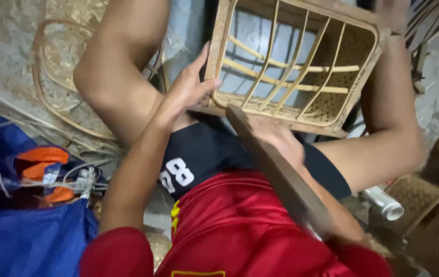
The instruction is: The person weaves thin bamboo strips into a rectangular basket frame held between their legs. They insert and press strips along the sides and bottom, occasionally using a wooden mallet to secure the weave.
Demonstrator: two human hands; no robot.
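Clearly the left hand [188, 90] grips the near corner rim of a rattan basket frame [291, 66] propped between the person's knees, while the right hand [281, 141] closes on a flat dark wooden stick [281, 174] just below it. This frame looks light, stiff and somewhat brittle; its thick rim seems the safest hold. Beyond the hands lie a concrete floor [4, 46], bent cane hoops [55, 97] and blue cloth [24, 236].

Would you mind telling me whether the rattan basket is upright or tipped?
Tipped: the rattan basket lies on its side, opening toward the camera, steadied at its rim by the left hand.
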